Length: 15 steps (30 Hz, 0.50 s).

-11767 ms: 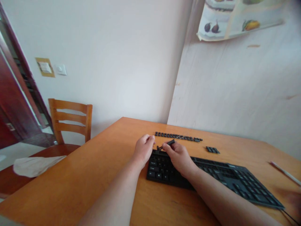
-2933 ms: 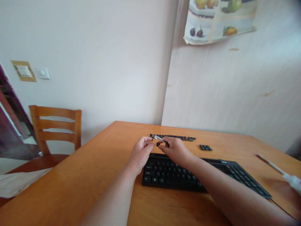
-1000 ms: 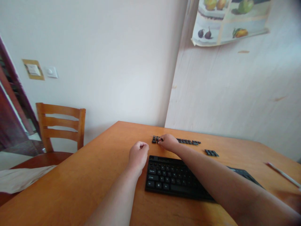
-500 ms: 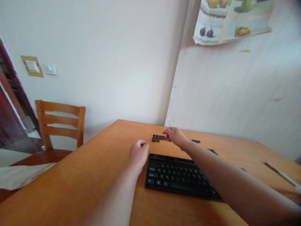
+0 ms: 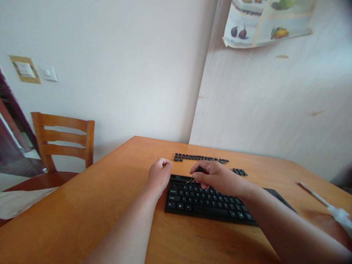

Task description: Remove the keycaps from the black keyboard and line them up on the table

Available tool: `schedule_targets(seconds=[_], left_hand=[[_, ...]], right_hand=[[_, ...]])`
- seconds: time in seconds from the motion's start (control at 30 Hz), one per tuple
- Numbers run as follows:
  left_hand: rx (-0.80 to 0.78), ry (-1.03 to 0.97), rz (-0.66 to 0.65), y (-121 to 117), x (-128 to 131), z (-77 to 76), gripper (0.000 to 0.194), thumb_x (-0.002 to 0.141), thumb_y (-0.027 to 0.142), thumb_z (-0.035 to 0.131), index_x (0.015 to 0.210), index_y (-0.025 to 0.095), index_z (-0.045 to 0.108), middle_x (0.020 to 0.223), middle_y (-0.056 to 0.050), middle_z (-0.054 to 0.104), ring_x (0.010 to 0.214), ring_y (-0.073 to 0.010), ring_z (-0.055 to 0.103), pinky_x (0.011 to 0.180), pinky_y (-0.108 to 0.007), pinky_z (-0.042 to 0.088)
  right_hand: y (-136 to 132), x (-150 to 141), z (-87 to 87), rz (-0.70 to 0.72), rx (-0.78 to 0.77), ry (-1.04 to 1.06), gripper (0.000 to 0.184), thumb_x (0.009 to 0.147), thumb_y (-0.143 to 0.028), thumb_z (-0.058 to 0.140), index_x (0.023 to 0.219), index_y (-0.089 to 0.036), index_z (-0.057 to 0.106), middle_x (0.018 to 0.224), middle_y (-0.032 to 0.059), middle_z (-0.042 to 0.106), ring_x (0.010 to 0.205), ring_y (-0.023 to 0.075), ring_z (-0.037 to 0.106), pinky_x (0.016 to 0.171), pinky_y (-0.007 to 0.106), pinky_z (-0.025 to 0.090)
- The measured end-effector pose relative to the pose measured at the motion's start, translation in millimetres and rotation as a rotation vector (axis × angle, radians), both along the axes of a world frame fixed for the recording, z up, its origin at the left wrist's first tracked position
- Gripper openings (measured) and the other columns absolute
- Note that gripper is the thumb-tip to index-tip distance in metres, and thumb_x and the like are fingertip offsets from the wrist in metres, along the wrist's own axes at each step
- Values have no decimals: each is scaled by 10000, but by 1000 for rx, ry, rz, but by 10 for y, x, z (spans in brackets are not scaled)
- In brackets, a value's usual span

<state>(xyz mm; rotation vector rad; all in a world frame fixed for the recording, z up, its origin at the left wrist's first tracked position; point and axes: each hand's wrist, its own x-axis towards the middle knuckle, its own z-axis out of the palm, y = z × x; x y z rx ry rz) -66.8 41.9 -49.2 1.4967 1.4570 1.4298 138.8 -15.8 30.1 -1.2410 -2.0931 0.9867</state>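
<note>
One black keyboard (image 5: pixel 209 208), flat on the orange-brown wooden table (image 5: pixel 104 194), its left end by the left hand and part of its right side hidden under the right forearm. Above its upper left keys, a thin wire tool with a black grip (image 5: pixel 201 169), pinched between thumb and curled fingers of the right hand (image 5: pixel 217 176); too small to tell whether touching the keys. At the keyboard's upper left corner, the left hand (image 5: pixel 160 174), closed, thumb pressed against folded fingers; cannot tell whether around anything. Beyond the keyboard, a long row of loose black keycaps (image 5: pixel 194 157), with two more just in front of its left end. Farther right, a small cluster of black keycaps (image 5: pixel 240 172), well apart from the row's left end. Toward the table's right side, a slim pale stick (image 5: pixel 315 194) with a reddish tip, near a blurred white object (image 5: pixel 341 217). Off to the left, a wooden chair (image 5: pixel 64 139) with white cloth (image 5: pixel 24 203) over its seat. Up on the wall, a fruit picture (image 5: pixel 264 27), with two switches (image 5: pixel 49 73) far left.
</note>
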Motion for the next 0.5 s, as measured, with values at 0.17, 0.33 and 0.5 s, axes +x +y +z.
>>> schedule_targets(seconds=[0.17, 0.33, 0.5], left_hand=[[-2, 67, -40, -17, 24, 3, 159, 752, 309, 564, 775, 178, 651, 749, -34, 683, 712, -176, 611, 650, -267, 424], [4, 108, -63, -43, 40, 18, 170, 764, 323, 557, 758, 179, 646, 731, -27, 680, 692, -174, 609, 636, -268, 422], [8, 132, -63, -43, 39, 6, 176, 780, 334, 550, 757, 185, 640, 730, -22, 676, 710, -175, 611, 631, -262, 413]], right_hand=[[-16, -55, -93, 65, 56, -86, 221, 894, -319, 550, 1006, -180, 680, 745, 6, 642, 601, 112, 583, 558, 222, 461], [-2, -91, -147, 108, 177, -119, 186, 881, -271, 555, 944, -195, 712, 787, 7, 659, 651, 118, 591, 593, 224, 457], [-3, -125, -179, 123, 176, -152, 207, 889, -276, 535, 958, -195, 713, 779, 3, 657, 593, 106, 571, 546, 219, 429]])
